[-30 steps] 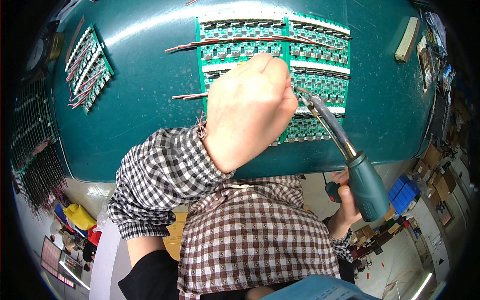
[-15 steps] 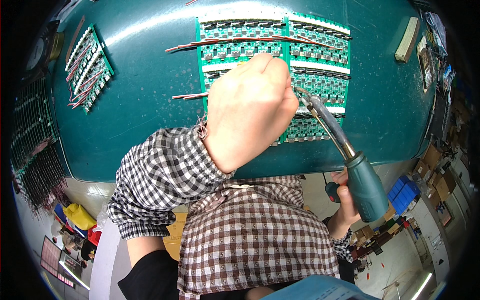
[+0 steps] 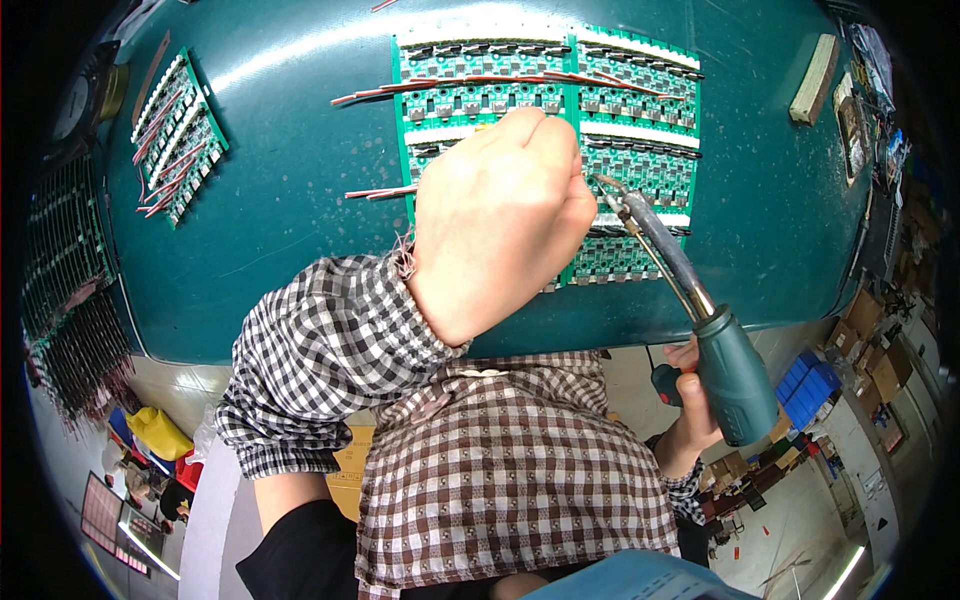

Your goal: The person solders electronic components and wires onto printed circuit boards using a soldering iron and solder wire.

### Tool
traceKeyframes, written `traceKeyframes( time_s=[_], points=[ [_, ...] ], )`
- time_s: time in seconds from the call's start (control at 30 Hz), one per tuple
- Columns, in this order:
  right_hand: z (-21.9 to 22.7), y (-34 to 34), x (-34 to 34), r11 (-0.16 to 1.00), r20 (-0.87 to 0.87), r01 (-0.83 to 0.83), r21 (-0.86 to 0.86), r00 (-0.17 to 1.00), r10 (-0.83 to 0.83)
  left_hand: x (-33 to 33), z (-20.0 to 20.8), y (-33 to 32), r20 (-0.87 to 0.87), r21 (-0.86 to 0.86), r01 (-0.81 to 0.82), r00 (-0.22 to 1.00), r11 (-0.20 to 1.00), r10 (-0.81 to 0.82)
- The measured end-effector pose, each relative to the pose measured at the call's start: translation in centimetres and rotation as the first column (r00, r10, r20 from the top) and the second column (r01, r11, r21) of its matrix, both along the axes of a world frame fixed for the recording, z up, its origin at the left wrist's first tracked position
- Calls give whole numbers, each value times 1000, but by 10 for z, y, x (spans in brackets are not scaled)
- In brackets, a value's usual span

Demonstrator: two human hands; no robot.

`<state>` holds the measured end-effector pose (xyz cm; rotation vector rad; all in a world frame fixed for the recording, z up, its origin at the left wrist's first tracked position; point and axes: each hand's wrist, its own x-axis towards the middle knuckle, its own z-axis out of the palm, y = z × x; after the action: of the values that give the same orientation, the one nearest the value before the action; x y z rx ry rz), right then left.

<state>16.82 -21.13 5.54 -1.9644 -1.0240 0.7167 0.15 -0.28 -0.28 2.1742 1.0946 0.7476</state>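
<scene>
My left hand (image 3: 505,215) is closed in a fist, back upward, over the middle of a green circuit board panel (image 3: 640,178). Its fingertips are hidden, and so is anything pinched in them. My right hand (image 3: 694,405) grips the green handle of a soldering iron (image 3: 735,375) from below. The iron's bent metal tip reaches the panel just right of my left fist, close to the knuckles. Red, white and black wires (image 3: 470,79) lie across the panel's upper rows. More wires (image 3: 378,192) stick out to the left from beside my left hand.
A smaller board panel (image 3: 180,140) with red wires lies at the left of the green table (image 3: 285,200). A yellowish block (image 3: 814,80) sits at the right. Wired boards (image 3: 70,240) hang past the left edge. Blue bins (image 3: 808,388) stand beyond the table, lower right.
The soldering iron has shifted very slightly to the right, its tip a little farther from my left fist. My left hand has stayed in place.
</scene>
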Motion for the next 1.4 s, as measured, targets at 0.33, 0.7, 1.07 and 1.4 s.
traceKeyframes(
  time_s=[0.33, 0.7, 1.07, 1.4],
  points=[
    [2, 20, -7, 979, -293, 123, 161, 954, -72, 0, 2, 3, -20, -8, 3, 1000, 1000, -3],
    [-26, 21, 27, 910, -489, 249, 331, 870, -60, -50, 35, 67, -71, 137, -76, 994, 988, 87],
    [-27, 24, 27, 887, -539, 266, 378, 842, -22, -51, -4, 123, -250, 182, -63, 962, 981, 108],
    [-24, 14, 30, 905, -481, 273, 327, 872, -89, -24, 39, 55, -154, 291, 176, 979, 940, -135]
  ],
)
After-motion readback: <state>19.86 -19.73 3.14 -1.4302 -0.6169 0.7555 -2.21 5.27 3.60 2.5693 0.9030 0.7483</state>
